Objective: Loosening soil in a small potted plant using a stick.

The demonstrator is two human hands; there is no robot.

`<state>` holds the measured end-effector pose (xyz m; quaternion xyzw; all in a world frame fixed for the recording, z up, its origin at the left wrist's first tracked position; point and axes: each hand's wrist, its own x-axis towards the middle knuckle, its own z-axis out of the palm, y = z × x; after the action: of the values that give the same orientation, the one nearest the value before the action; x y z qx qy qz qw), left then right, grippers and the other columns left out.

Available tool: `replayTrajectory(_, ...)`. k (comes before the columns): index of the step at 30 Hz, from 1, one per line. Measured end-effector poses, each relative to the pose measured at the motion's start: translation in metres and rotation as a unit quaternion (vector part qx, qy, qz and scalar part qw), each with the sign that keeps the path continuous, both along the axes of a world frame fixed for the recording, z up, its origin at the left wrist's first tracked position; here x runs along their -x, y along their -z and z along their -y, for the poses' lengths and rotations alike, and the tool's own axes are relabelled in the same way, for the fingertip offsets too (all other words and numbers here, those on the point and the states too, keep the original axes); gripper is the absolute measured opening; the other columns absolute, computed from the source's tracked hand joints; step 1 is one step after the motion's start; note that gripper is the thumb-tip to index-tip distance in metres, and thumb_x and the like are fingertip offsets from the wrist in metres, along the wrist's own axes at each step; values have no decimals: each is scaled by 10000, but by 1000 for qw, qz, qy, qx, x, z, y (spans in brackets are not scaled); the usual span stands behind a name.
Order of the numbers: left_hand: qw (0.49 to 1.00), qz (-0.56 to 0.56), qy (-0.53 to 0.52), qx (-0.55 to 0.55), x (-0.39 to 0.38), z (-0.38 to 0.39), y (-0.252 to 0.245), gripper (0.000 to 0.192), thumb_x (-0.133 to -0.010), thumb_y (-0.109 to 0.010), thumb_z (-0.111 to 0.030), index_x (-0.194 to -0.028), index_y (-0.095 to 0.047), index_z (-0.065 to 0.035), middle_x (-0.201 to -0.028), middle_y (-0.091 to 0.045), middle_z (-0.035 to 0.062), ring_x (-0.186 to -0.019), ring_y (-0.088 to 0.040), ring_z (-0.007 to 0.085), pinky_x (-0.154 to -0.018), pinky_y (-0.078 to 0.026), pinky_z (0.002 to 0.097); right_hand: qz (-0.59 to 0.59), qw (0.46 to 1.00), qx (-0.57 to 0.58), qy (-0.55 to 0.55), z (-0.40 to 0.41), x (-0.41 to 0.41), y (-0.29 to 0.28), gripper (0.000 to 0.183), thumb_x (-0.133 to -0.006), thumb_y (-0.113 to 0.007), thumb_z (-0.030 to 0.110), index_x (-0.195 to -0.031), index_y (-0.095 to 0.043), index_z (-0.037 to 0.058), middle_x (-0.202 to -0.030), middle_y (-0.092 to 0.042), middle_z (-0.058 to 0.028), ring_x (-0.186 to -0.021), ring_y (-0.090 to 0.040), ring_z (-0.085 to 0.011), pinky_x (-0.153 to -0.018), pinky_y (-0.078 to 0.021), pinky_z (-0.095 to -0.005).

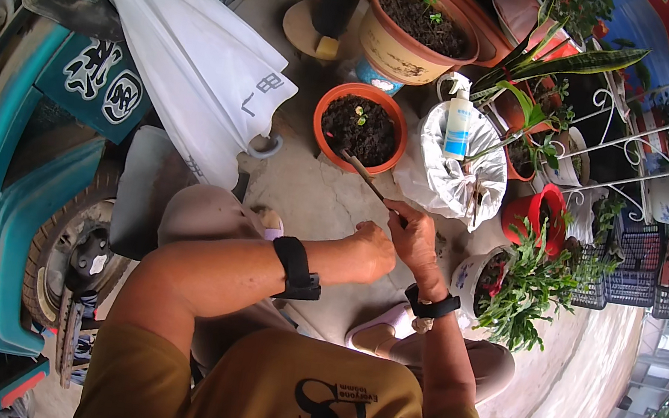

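My right hand (413,237) is closed around the near end of a thin stick (366,177). Its far tip reaches the near rim of a round terracotta-coloured pot (325,139) with dark soil and a small seedling (360,115). My left hand (372,252) is curled beside the right one, close to its wrist; whether it holds anything is hidden. Right of the pot, a white spray bottle (457,127) with a blue-banded label sits on a container lined with a white plastic bag (485,192).
A folded white umbrella (185,37) lies at the left near a teal vehicle (33,164). A larger planter (410,51) stands beyond the pot. Right are a red pot (555,232), a leafy plant in a white pot (473,278), a white metal rack (641,151) and dark plastic baskets (635,260).
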<state>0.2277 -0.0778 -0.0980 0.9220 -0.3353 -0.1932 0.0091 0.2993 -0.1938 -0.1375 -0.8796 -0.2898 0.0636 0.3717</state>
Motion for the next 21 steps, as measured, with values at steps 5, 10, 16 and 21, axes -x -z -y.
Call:
replayTrajectory(5, 998, -56, -20, 13, -2, 3, 10, 241, -711, -620, -156, -924, -663, -53, -913, -654, 96, -873, -614, 264, -741, -469, 457, -9, 999, 30, 41, 8, 0, -12, 187, -745, -572, 56, -910, -657, 85, -594, -544, -167, -494, -543, -276, -499, -429, -333)
replayTrajectory(10, 999, -49, -3, -10, -1, 3, 8, 215, -703, -620, -144, -896, -669, -62, -884, -659, 82, -845, -620, 250, -721, -473, 447, -29, 999, 27, 15, -2, -1, 8, 186, -760, -559, 62, -922, -650, 80, -575, -540, -155, -490, -541, -245, -504, -426, -325)
replayTrajectory(16, 1000, -14, 0, 10, 0, -1, 10, 78, -677, -604, -92, -732, -659, -97, -751, -649, 45, -735, -621, 181, -608, -454, 321, -50, 997, -48, 41, -30, -9, 16, 196, -789, -545, 18, -966, -627, 28, -552, -451, -16, -520, -385, -59, -480, -363, -236)
replayTrajectory(21, 1000, 6, -5, 14, -1, 2, 11, 87, -669, -604, -86, -734, -662, -92, -753, -652, 50, -745, -627, 188, -620, -463, 324, -19, 1000, -14, 18, -3, -6, 10, 195, -763, -563, 60, -938, -646, 75, -565, -533, -134, -477, -503, -204, -505, -422, -304)
